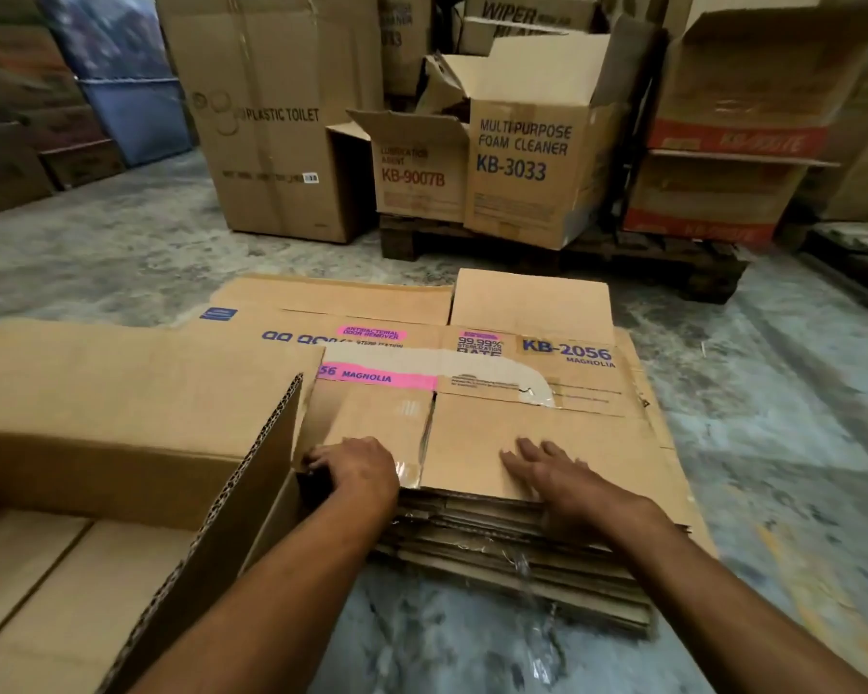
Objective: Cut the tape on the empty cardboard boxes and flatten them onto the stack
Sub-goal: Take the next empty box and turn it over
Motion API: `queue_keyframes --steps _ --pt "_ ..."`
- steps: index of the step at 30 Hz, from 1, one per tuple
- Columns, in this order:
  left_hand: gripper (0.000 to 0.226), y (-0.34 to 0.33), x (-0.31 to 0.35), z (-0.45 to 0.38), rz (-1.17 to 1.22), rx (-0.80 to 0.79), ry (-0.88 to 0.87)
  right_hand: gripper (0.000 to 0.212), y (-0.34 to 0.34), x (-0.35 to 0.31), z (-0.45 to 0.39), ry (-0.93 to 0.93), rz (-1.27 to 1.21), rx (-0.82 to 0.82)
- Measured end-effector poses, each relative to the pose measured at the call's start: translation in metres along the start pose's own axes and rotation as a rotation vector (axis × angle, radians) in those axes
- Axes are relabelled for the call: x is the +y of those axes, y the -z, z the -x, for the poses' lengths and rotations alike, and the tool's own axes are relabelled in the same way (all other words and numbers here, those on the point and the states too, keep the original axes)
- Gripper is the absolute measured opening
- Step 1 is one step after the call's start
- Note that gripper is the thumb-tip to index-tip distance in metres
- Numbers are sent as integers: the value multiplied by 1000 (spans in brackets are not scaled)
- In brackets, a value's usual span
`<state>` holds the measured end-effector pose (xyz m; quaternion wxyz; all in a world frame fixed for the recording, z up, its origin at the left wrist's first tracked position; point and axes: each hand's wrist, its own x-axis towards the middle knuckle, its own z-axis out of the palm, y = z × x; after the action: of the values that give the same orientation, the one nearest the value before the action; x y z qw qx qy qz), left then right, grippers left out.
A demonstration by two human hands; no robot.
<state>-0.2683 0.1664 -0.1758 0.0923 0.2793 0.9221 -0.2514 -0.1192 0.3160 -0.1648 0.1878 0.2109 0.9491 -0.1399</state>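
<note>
A stack of flattened cardboard boxes (pixel 537 553) lies on the floor in front of me. Its top sheet (pixel 547 383) bears "KB-2056 MAGNOLIA" print, pink labels and a torn strip of tape. My right hand (pixel 552 473) lies flat on the near flap, fingers spread. My left hand (pixel 357 468) rests on the left flap, curled around a small dark object (pixel 314 485) that is too hidden to identify. An open cardboard box (pixel 136 468) stands at my near left, its flap raised beside my left arm.
Beyond the stack, a dark wooden pallet (pixel 562 252) carries open boxes marked "KB-3033" (pixel 522 157) and "KB-9007B" (pixel 417 167). A tall "PLASTIC TOILET" carton (pixel 271 122) stands at back left. Red-banded boxes (pixel 722 142) are piled at back right. The floor is mottled concrete (pixel 797 393).
</note>
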Motion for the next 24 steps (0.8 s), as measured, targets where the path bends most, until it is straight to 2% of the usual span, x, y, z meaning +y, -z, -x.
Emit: queue_keyframes --steps 3,6,7,9,11,13,15,18,21,24 --pt "36 25 -10 28 214 22 -127 55 6 -14 18 32 -123 102" --pt "36 72 -29 69 407 153 -150 26 1 -54 47 87 -586 169" --pt "36 87 -38 83 411 241 -144 32 -2 -73 57 96 -756 166" --pt "34 101 -63 105 341 413 -101 45 -9 -118 78 80 -1019 50" --pt "36 92 -97 126 261 466 15 45 -13 -164 98 116 -1113 -62" --pt "40 73 -128 144 253 426 143 43 -13 -203 114 187 -1139 -87" --pt "37 54 -153 164 426 346 221 48 -14 -232 129 230 -1151 -108" --pt "26 31 -175 194 712 212 224 56 -19 -260 143 222 -1108 -114" --pt "37 8 -181 234 940 34 229 47 -11 -268 151 170 -1087 34" --pt "52 -10 -177 272 1163 -206 218 32 -2 -245 163 118 -938 129"
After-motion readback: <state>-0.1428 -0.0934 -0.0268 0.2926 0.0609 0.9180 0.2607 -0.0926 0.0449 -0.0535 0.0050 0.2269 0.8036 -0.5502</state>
